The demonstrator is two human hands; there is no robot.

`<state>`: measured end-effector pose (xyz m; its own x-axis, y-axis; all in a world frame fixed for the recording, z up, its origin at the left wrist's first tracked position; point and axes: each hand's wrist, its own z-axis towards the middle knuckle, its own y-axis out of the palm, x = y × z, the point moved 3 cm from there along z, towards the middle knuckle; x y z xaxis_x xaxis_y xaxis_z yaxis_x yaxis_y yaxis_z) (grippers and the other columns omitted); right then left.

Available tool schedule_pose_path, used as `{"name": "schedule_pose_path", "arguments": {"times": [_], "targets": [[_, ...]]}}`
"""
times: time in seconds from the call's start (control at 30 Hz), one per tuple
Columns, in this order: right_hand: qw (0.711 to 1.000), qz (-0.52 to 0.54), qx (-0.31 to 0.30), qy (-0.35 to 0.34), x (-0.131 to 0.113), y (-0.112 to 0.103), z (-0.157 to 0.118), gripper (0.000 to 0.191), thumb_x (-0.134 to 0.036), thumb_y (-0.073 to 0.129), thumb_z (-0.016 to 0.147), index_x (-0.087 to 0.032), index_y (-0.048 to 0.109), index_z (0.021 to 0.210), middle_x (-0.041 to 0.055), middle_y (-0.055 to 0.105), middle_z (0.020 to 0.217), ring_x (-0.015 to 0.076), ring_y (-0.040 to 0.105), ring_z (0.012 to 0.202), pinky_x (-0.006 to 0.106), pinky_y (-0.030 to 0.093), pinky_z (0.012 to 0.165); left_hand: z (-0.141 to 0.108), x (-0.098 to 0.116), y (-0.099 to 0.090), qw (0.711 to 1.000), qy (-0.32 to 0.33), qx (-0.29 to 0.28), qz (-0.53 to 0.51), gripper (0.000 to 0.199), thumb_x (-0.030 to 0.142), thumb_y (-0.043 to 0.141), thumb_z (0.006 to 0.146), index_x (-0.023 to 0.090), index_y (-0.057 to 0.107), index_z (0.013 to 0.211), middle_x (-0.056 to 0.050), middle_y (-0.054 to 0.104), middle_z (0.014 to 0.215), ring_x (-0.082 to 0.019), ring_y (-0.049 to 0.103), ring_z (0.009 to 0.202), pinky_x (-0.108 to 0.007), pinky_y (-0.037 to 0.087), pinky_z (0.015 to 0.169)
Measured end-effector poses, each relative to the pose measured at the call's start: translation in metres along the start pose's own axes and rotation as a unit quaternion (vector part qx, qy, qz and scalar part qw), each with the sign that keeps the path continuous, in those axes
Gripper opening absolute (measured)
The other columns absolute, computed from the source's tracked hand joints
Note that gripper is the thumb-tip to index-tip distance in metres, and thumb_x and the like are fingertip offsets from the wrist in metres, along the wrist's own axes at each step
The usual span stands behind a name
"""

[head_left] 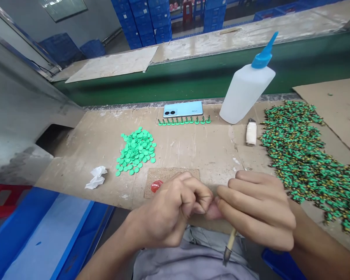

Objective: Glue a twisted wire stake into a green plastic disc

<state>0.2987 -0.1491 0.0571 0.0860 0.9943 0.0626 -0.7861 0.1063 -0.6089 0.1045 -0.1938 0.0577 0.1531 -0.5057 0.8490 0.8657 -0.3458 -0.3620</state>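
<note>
My left hand (177,206) is closed, its fingertips pinched together against those of my right hand (253,206); whatever lies between them is hidden. From under my curled right hand sticks a thin wooden-handled brush (230,243), its dark end pointing down. A cork-like board (151,176) with a red blob (156,186) lies just beyond my left hand. Further off, green discs (137,149) form a loose pile. Small green figures on round bases (183,121) stand in a row before a light blue phone (183,109). Many small green and black pieces (303,151) are heaped at the right.
A white bottle with a blue nozzle (247,91) stands at the back, near a white-wrapped tool (251,133). Crumpled tissue (96,177) lies at left. A green ledge (192,74) runs behind the cardboard-covered table (99,132); a blue bin (46,233) is at lower left.
</note>
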Motion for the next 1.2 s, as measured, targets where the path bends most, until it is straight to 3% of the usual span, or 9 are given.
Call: {"name": "schedule_pose_path", "arguments": {"times": [0.1, 0.23, 0.3, 0.47, 0.67, 0.83, 1.1, 1.2], "targets": [[0.999, -0.030, 0.024, 0.021, 0.005, -0.002, -0.003, 0.015, -0.005, 0.074, 0.095, -0.013, 0.063, 0.090, 0.0040, 0.068, 0.074, 0.0135, 0.052, 0.060, 0.034, 0.031, 0.054, -0.005, 0.000, -0.004, 1.000, -0.017, 0.017, -0.010, 0.031, 0.000, 0.053, 0.089, 0.024, 0.035, 0.084, -0.001, 0.067, 0.087, -0.018, 0.058, 0.076, -0.039, 0.054, 0.081], [0.998, -0.041, 0.044, 0.025, 0.002, -0.002, -0.002, 0.021, -0.006, 0.081, 0.092, -0.015, 0.062, 0.088, 0.0046, 0.071, 0.077, 0.0125, 0.051, 0.060, 0.035, 0.029, 0.052, -0.009, 0.004, -0.008, 0.993, 0.038, 0.107, -0.030, 0.033, 0.002, 0.063, 0.100, 0.026, 0.040, 0.097, 0.001, 0.069, 0.093, -0.015, 0.065, 0.082, -0.033, 0.053, 0.080], [0.999, -0.029, 0.038, 0.019, -0.001, -0.001, -0.001, 0.019, -0.008, 0.078, 0.095, -0.015, 0.063, 0.086, 0.0049, 0.071, 0.077, 0.0126, 0.051, 0.060, 0.034, 0.029, 0.052, -0.008, 0.004, -0.006, 0.990, 0.050, 0.122, -0.042, 0.035, 0.007, 0.072, 0.100, 0.026, 0.043, 0.103, 0.001, 0.071, 0.095, -0.014, 0.067, 0.084, -0.032, 0.055, 0.082], [1.000, 0.011, 0.007, 0.005, -0.003, 0.001, -0.002, 0.018, -0.020, 0.074, 0.101, -0.016, 0.064, 0.087, 0.0045, 0.068, 0.080, 0.0121, 0.052, 0.062, 0.032, 0.031, 0.054, -0.004, -0.001, 0.001, 0.991, 0.017, 0.077, -0.105, 0.038, 0.004, 0.076, 0.098, 0.025, 0.045, 0.105, -0.001, 0.073, 0.099, -0.014, 0.070, 0.090, -0.027, 0.057, 0.085], [0.999, 0.034, 0.008, 0.003, -0.001, 0.001, -0.002, 0.022, -0.012, 0.050, 0.106, -0.015, 0.062, 0.087, 0.0053, 0.066, 0.073, 0.0139, 0.048, 0.057, 0.034, 0.028, 0.052, -0.001, -0.003, 0.003, 0.985, -0.002, 0.030, -0.167, 0.043, -0.007, 0.074, 0.093, 0.024, 0.047, 0.107, -0.001, 0.073, 0.100, -0.013, 0.070, 0.093, -0.024, 0.059, 0.086], [0.999, 0.040, 0.018, -0.008, -0.001, 0.004, -0.001, 0.022, -0.011, 0.050, 0.103, -0.015, 0.063, 0.085, 0.0056, 0.065, 0.069, 0.0148, 0.047, 0.055, 0.035, 0.025, 0.051, 0.002, -0.002, 0.001, 0.982, -0.009, -0.005, -0.187, 0.040, -0.007, 0.071, 0.095, 0.023, 0.047, 0.104, -0.001, 0.070, 0.096, -0.012, 0.069, 0.091, -0.022, 0.059, 0.085], [0.999, 0.019, 0.001, -0.027, -0.003, 0.005, -0.003, 0.015, -0.011, 0.060, 0.098, -0.014, 0.066, 0.084, 0.0063, 0.066, 0.069, 0.0161, 0.046, 0.057, 0.037, 0.023, 0.053, 0.000, 0.003, -0.009, 0.987, -0.091, -0.073, -0.110, 0.033, -0.004, 0.057, 0.100, 0.025, 0.042, 0.105, 0.000, 0.062, 0.098, -0.012, 0.065, 0.088, -0.023, 0.055, 0.077], [1.000, 0.015, -0.002, -0.023, -0.001, 0.005, -0.001, 0.019, -0.012, 0.059, 0.100, -0.015, 0.067, 0.082, 0.0060, 0.066, 0.071, 0.0153, 0.045, 0.058, 0.036, 0.024, 0.052, -0.001, 0.003, -0.009, 0.994, -0.072, -0.076, -0.035, 0.033, -0.002, 0.057, 0.099, 0.025, 0.039, 0.103, 0.000, 0.063, 0.097, -0.012, 0.064, 0.087, -0.025, 0.053, 0.078]]}}
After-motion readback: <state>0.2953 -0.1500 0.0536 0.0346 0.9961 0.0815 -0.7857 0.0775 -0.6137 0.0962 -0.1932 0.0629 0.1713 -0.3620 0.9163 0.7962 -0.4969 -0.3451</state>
